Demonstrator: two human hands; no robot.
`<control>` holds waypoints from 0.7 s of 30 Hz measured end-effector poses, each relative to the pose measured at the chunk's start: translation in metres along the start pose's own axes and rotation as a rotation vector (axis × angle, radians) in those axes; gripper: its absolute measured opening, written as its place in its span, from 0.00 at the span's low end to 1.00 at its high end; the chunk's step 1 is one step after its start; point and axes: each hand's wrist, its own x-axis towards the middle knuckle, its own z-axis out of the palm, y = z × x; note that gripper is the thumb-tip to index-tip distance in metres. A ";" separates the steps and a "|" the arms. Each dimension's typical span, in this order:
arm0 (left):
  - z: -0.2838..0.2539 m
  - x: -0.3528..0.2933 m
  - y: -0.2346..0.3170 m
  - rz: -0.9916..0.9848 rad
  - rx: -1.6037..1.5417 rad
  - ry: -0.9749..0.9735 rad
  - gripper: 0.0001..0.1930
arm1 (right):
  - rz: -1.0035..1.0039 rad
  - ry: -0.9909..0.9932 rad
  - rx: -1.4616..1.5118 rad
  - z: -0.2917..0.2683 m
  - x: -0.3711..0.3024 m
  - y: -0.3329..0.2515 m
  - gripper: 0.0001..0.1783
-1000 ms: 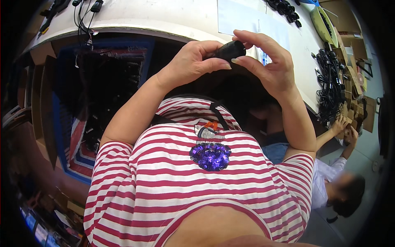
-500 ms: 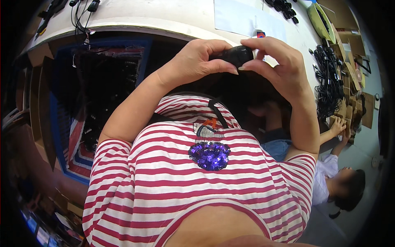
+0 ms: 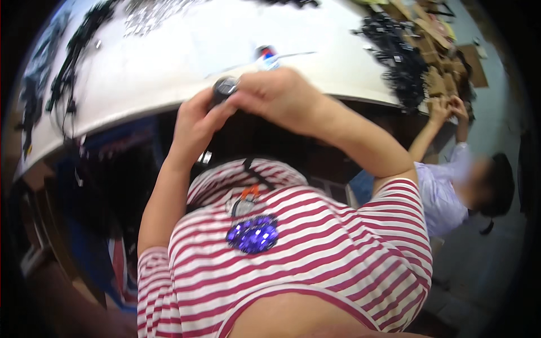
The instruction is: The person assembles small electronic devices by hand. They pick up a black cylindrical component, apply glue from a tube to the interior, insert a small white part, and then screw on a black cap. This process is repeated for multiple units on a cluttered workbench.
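Note:
A small black rounded piece [image 3: 225, 85] with a round, shiny grey end is between my hands, above the table's near edge. My left hand [image 3: 194, 121] grips it from the left, thumb and fingers closed around its body. From the right, my right hand [image 3: 284, 98] pinches at the same piece, thumb and forefinger by its round end; this hand is somewhat blurred. Just beyond my right hand stands a small bottle [image 3: 267, 56], white with red and blue on it. I cannot make out the piece's exact kind.
The white table [image 3: 169, 73] curves across the far side. Black cables [image 3: 79, 53] lie at its left, silvery small parts [image 3: 152, 14] at the back, bundled black cables [image 3: 394, 59] at the right. A co-worker [image 3: 445, 186] sits at right, hands [image 3: 445, 110] by brown cardboard.
My view has swung, so table and co-worker sit differently. My hands have moved left in the picture with the black piece, whose round end now faces up toward me.

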 end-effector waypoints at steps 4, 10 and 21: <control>-0.011 -0.001 -0.017 0.045 -0.349 -0.119 0.09 | 0.241 -0.066 0.292 0.003 0.011 0.032 0.11; -0.034 -0.034 -0.017 0.129 -0.367 -0.120 0.13 | 0.333 0.199 0.381 -0.024 0.039 0.087 0.12; -0.053 -0.067 -0.030 0.288 -0.428 -0.079 0.22 | 0.219 -0.031 0.182 -0.021 -0.006 0.049 0.12</control>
